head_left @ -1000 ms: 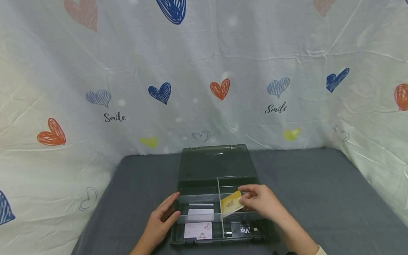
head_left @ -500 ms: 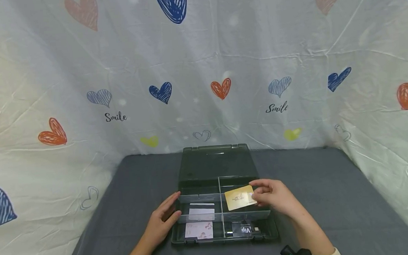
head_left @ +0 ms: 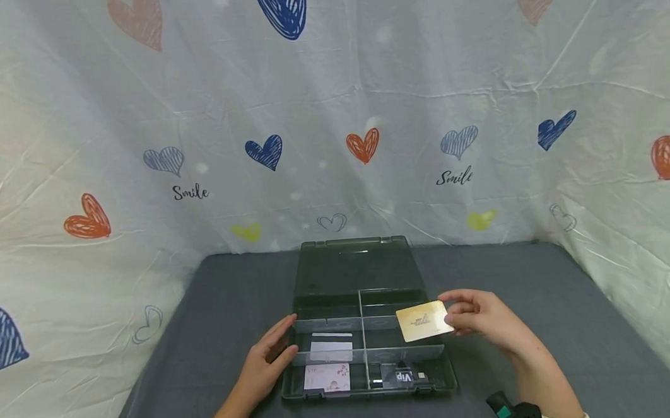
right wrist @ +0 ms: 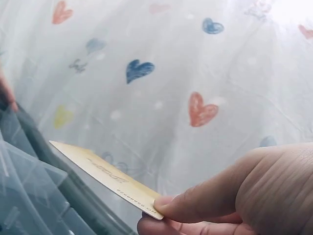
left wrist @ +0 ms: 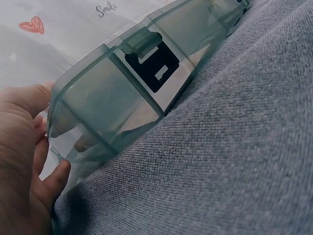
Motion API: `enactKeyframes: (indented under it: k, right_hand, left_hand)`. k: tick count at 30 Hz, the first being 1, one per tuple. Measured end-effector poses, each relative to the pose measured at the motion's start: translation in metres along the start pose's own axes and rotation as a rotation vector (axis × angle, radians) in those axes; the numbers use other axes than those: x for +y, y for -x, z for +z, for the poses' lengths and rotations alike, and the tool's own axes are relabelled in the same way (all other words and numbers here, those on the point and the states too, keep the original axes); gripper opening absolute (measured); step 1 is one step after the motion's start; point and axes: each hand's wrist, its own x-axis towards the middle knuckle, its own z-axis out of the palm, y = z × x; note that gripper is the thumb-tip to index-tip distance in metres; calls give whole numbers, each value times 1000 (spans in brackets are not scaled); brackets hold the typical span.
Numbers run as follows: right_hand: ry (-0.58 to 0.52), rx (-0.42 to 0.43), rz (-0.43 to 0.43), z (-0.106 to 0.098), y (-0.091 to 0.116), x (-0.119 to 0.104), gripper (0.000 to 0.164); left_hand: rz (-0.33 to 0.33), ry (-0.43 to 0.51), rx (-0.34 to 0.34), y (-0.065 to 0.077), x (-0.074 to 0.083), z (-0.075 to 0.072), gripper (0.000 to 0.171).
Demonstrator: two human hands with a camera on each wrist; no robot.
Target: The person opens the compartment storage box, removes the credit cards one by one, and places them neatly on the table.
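Note:
A gold card (head_left: pixel 425 321) is pinched at its right edge between the thumb and fingers of my right hand (head_left: pixel 479 315). It is held above the right side of an open, dark translucent compartment box (head_left: pixel 358 394); the right wrist view shows the card's printed face (right wrist: pixel 105 171). My left hand (head_left: pixel 266 364) rests against the box's left wall, thumb and index finger extended. In the left wrist view, the fingers of the left hand (left wrist: pixel 29 147) touch the box's end. A white striped card (head_left: pixel 331 351) lies in the middle left compartment.
The front left compartment holds a pink flowered card (head_left: pixel 327 378), the front right one a black Vip card (head_left: pixel 395 375). Behind stands the raised lid (head_left: pixel 355 266). Grey cloth (head_left: pixel 486 277) covers the table, and a heart-printed curtain (head_left: pixel 306 90) hangs around it.
My right hand has lifted the gold card out of the middle right compartment and carried it to the right, its face tilting flatter. The left hand has stayed in place.

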Motion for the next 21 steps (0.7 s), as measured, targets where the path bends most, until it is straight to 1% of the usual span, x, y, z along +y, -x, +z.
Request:
enactKeyframes:
  k: [4, 13, 21]
  right_hand:
    - [13, 25, 3, -14, 5, 1, 58]
    - [39, 88, 54, -39, 14, 9, 57]
    - [85, 137, 102, -61, 25, 17, 58]
  left_hand:
    - [1, -1, 0, 0, 0, 0, 56]
    - [-3, -6, 4, 0, 1, 0, 56]
    - [2, -5, 2, 0, 1, 0, 57]
